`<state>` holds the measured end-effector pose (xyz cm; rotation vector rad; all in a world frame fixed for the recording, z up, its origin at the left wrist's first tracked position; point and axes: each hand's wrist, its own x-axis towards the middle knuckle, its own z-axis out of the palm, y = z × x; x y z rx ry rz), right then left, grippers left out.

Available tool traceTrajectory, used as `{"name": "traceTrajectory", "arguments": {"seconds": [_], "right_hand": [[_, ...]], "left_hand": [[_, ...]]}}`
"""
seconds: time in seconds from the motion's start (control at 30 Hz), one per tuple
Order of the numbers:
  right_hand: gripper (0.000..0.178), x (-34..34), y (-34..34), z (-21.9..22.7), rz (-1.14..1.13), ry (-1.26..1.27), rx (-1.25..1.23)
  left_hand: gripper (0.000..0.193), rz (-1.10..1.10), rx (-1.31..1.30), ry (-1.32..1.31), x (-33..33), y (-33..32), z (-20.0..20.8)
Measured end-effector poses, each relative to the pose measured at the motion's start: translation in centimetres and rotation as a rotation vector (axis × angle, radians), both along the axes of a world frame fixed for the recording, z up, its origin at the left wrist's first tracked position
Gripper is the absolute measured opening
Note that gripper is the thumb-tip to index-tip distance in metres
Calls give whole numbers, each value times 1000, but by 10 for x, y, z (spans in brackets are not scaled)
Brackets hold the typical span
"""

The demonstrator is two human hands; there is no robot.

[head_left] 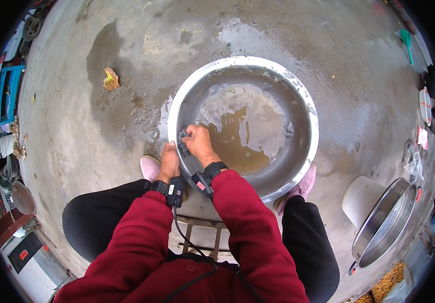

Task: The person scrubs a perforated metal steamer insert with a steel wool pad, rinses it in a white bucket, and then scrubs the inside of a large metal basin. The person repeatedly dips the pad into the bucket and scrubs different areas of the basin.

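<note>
A wide metal basin stands on the floor between my feet, with shallow murky brown water in its bottom. My left hand grips the basin's rim at the left, its fingertips at the top edge. Just inside that rim, my right hand is closed on a dark grey steel wool scourer, which presses against the basin's inner left wall. The fingers partly cover the scourer. Both wrists carry black straps with small boxes.
A yellowed leaf lies on the wet concrete at the left. To the right, a round metal sieve leans against a white bucket. A green scoop and a plastic bag lie along the right edge.
</note>
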<state>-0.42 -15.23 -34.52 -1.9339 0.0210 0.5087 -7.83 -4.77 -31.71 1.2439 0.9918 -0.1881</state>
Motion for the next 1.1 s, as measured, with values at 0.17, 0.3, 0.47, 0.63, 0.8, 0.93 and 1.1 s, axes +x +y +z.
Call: {"name": "traceTrajectory", "arguments": {"seconds": [0.17, 0.3, 0.47, 0.63, 0.8, 0.93, 1.1], "right_hand": [[18, 2, -2, 2, -11, -61, -157], [19, 9, -1, -2, 130, 132, 24], [17, 4, 1, 2, -101, -242, -149], [18, -2, 2, 7, 102, 24, 79], [15, 1, 4, 4, -150, -245, -62], [19, 9, 9, 4, -137, -186, -20], [22, 26, 13, 9, -45, -221, -71]], "left_hand": [[26, 28, 80, 11, 0, -1, 0], [26, 53, 48, 3, 0, -1, -3], [26, 15, 75, -5, 0, -1, 0], [27, 67, 18, -24, 2, -3, 1], [26, 57, 56, -16, 0, -3, -2], [25, 36, 92, -23, 0, -2, -3], [23, 42, 95, 10, -3, -3, -4]]}}
